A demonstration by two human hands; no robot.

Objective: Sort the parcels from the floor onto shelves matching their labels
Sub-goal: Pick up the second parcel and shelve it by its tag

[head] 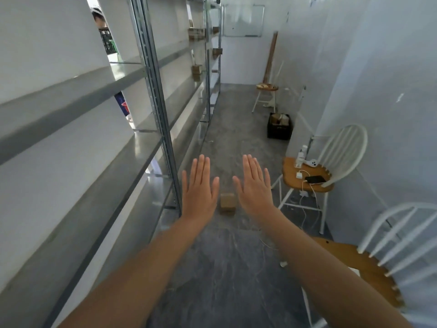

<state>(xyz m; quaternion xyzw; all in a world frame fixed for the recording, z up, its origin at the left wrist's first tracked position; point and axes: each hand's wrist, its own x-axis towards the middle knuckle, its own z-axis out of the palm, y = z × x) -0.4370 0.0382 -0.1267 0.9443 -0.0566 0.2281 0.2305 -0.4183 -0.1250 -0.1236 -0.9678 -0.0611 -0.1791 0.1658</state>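
Observation:
A small brown cardboard parcel [228, 202] sits on the grey floor a little ahead of me, close to the foot of the metal shelving [151, 74] on the left. My left hand [200, 191] and my right hand [255, 187] are stretched out flat, palms down, fingers apart, either side of the parcel in the picture and above it. Neither hand holds anything. More brown parcels [195, 33] stand on the far shelves, and another one [196, 69] sits a level lower.
A black crate [279, 129] with parcels stands on the floor at the right wall. White chairs with wooden seats [307, 183] line the right side; one carries a phone, charger and cable. A stool [267, 89] stands farther back. A person is partly seen behind the shelving [100, 18].

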